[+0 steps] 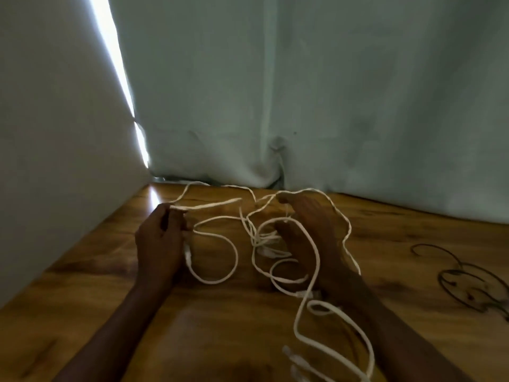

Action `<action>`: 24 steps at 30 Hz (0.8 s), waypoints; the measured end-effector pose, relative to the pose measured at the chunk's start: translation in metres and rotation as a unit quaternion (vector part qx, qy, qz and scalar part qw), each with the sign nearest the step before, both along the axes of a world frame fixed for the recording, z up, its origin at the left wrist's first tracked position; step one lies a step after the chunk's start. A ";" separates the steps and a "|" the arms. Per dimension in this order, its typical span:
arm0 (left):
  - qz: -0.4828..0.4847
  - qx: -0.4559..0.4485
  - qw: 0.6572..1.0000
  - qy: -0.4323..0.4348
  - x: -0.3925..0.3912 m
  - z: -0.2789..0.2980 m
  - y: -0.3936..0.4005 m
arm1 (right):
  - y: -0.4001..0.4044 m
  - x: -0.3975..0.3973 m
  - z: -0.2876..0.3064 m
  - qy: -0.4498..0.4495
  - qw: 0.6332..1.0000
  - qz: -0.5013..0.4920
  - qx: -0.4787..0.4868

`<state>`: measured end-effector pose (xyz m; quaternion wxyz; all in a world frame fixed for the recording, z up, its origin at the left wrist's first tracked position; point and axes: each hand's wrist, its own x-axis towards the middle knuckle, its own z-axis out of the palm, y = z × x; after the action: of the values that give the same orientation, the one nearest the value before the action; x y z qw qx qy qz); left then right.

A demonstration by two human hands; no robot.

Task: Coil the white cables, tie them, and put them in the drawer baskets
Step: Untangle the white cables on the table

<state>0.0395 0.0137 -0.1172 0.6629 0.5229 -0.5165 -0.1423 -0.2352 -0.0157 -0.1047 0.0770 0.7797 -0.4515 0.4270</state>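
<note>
Two hands up | left hand [159, 238] grip pinching thin white tangled cables [286, 260] | right hand [308, 232] grip hooked through loops | slack trailing right over brown wooden tabletop [82, 312]

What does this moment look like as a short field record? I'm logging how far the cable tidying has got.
surface: wooden table
backdrop: pale curtain behind the table
white cables: loose, tangled loops between the hands, none coiled or tied
left hand: grips a white strand
right hand: strands draped over it; grip unclear
dark cable: lies untouched on the table, to the right
drawer baskets: not in view
progress: sorting strands, coiling not yet done
</note>
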 end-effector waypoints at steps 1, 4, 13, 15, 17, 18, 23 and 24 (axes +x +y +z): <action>-0.009 0.002 1.000 0.022 0.000 0.002 0.000 | -0.004 -0.004 -0.004 0.010 1.000 -0.015 0.016; -0.045 0.029 0.994 0.094 0.006 -0.001 -0.003 | -0.007 -0.009 0.003 0.003 0.997 -0.026 0.069; -0.027 0.164 0.981 0.099 0.015 -0.009 -0.014 | 0.007 -0.024 0.008 -0.223 0.966 0.028 0.127; -0.049 0.150 0.973 0.168 0.014 -0.005 -0.012 | 0.005 -0.025 0.006 -0.213 0.970 0.027 0.118; -0.095 0.124 0.950 0.269 0.012 0.003 -0.008 | 0.004 -0.029 0.006 -0.191 0.976 0.028 0.100; -0.122 0.112 0.936 0.310 0.012 0.007 -0.004 | 0.004 -0.030 0.006 -0.187 0.977 0.035 0.094; -0.214 0.095 0.906 0.352 0.026 0.013 0.000 | 0.010 -0.020 0.017 -0.411 0.876 0.118 0.224; -0.224 0.093 0.906 0.348 0.025 0.011 -0.002 | 0.012 -0.022 0.022 -0.422 0.861 0.135 0.249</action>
<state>0.0643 0.0119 -0.1064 0.6998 0.3699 -0.3409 -0.5072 -0.2572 -0.0032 -0.0830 -0.3763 0.5711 -0.4221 0.5951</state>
